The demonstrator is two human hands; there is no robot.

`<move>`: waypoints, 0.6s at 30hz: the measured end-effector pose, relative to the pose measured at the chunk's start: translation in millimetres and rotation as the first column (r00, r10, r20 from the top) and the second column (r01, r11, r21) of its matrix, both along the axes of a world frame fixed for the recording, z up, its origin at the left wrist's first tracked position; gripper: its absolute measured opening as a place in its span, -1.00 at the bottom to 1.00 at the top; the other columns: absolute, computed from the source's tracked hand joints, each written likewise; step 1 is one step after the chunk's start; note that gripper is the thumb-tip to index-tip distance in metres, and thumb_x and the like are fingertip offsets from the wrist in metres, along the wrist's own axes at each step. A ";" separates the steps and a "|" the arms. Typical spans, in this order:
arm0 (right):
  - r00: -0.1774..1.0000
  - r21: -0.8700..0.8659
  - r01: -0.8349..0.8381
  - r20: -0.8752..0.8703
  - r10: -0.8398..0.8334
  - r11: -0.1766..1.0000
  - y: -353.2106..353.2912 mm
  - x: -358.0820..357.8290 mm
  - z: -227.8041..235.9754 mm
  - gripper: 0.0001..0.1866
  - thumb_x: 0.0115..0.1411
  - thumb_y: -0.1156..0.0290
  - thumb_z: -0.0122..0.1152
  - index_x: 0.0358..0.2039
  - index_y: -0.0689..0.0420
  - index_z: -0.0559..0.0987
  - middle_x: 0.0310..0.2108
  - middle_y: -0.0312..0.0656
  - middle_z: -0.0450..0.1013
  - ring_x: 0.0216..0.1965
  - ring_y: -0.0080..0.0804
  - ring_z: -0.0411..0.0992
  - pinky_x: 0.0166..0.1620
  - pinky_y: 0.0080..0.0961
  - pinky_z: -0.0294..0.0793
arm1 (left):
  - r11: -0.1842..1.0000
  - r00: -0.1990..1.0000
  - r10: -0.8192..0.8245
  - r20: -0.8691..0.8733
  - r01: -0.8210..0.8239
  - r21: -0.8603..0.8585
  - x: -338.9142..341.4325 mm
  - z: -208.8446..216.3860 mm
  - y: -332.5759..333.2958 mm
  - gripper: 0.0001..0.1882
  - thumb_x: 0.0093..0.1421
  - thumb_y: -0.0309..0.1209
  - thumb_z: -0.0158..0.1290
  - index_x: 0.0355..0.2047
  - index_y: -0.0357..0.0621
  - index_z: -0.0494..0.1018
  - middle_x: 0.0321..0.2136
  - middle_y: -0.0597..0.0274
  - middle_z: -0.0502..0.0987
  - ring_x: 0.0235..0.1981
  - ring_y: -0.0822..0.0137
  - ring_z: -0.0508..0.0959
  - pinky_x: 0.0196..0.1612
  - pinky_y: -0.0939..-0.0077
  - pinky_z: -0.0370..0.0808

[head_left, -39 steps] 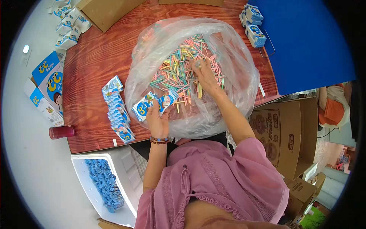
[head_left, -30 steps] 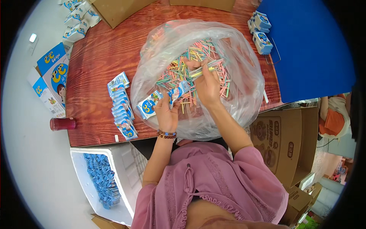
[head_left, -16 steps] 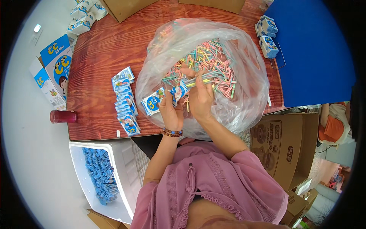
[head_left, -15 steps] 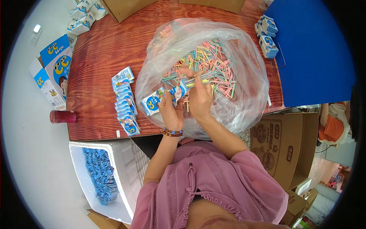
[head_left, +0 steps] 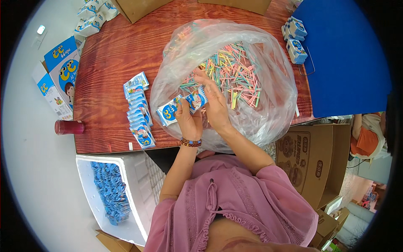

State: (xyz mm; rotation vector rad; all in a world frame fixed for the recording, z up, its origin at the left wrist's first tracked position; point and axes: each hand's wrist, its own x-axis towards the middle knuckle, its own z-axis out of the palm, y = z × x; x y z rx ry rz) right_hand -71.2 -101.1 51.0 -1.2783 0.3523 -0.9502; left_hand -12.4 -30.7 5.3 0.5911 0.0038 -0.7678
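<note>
My left hand (head_left: 189, 125) grips a small blue-and-white packet (head_left: 168, 111) above the near left rim of a clear plastic bag (head_left: 268, 75). The packet reaches past the thumb towards my right hand, its middle covered by the fingers; whether it is one packet or two I cannot tell. With fingers stretched out and pressed near its upper right end, my right hand (head_left: 216, 105) shows nothing held. Thin pastel sticks (head_left: 231, 71) in pink, green and yellow fill the opened bag. Left of it, a row of overlapping packets (head_left: 137, 111) lies on the wooden table (head_left: 105, 80).
A white foam box (head_left: 136, 176) full of blue packets stands below the table's left edge. A red-lidded jar (head_left: 69, 127) and a printed carton (head_left: 63, 80) are at the left. Wrapped bundles (head_left: 296, 51) sit by a blue panel (head_left: 344, 59). An open cardboard box (head_left: 310, 164) stands lower right.
The sticks that my right hand held between its fingers no longer show there. Its fingers have straightened and shifted slightly left against the packet's end. My left hand keeps the packet in nearly the same place.
</note>
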 end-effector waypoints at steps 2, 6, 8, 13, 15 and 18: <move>0.999 -0.088 -0.009 -0.033 0.006 0.996 2.3 0.9 0.2 -0.57 0.38 0.26 -0.18 0.16 0.23 0.32 0.23 -0.06 0.22 0.30 -0.28 0.12 0.32 -0.34 -0.02 | 1.000 1.000 0.001 -0.014 -0.001 -0.010 2.0 2.6 0.7 -0.80 0.36 -0.31 -0.05 -0.13 -0.15 0.43 -0.17 0.27 0.56 -0.16 0.39 0.56 -0.09 0.40 0.53; 0.998 0.084 0.055 -0.020 -0.054 0.995 -9.3 -5.8 16.5 -0.61 0.30 0.19 0.04 0.00 0.21 0.46 0.00 -0.14 0.43 0.06 -0.40 0.38 0.13 -0.41 0.30 | 0.992 0.997 -0.074 0.007 0.074 -0.101 8.4 -4.1 5.1 -0.71 0.38 -0.24 -0.10 -0.06 -0.18 0.41 -0.11 0.22 0.54 -0.13 0.33 0.55 -0.06 0.32 0.52; 0.976 -0.120 0.025 -0.210 -0.050 0.992 -9.7 -10.1 12.4 -0.64 0.25 0.27 0.13 -0.02 0.21 0.46 -0.09 -0.17 0.47 -0.03 -0.45 0.42 0.04 -0.47 0.37 | 0.992 0.997 -0.076 0.031 0.079 -0.104 11.2 -9.0 6.9 -0.69 0.38 -0.24 -0.12 -0.04 -0.19 0.40 -0.10 0.21 0.54 -0.11 0.32 0.55 -0.04 0.29 0.52; 0.962 0.017 -0.132 -0.237 0.132 0.991 -8.9 -9.1 14.1 -0.72 0.18 0.57 0.18 -0.07 0.26 0.48 -0.24 -0.28 0.52 -0.19 -0.59 0.46 -0.10 -0.59 0.47 | 0.984 0.996 -0.082 -0.047 0.073 -0.163 11.1 0.7 5.9 -0.72 0.35 -0.29 -0.07 -0.03 -0.17 0.41 -0.05 0.22 0.52 -0.06 0.29 0.53 0.00 0.23 0.49; 0.959 -0.019 -0.185 -0.220 0.176 0.983 -20.5 -10.3 17.3 -0.72 0.19 0.58 0.17 -0.07 0.26 0.49 -0.23 -0.28 0.52 -0.20 -0.62 0.45 -0.10 -0.61 0.47 | 0.977 0.996 -0.091 0.008 0.091 -0.193 15.1 0.9 10.9 -0.74 0.34 -0.32 -0.05 -0.04 -0.17 0.42 -0.04 0.23 0.52 -0.05 0.29 0.53 0.01 0.23 0.49; 0.957 0.000 -0.254 -0.147 0.251 0.967 -23.6 -3.5 18.4 -0.73 0.20 0.56 0.16 -0.06 0.26 0.51 -0.19 -0.28 0.53 -0.21 -0.66 0.45 -0.12 -0.66 0.45 | 0.975 0.997 -0.068 0.033 0.074 -0.208 18.5 2.7 17.2 -0.76 0.32 -0.35 -0.01 -0.07 -0.17 0.45 -0.03 0.23 0.52 -0.03 0.28 0.53 0.03 0.25 0.48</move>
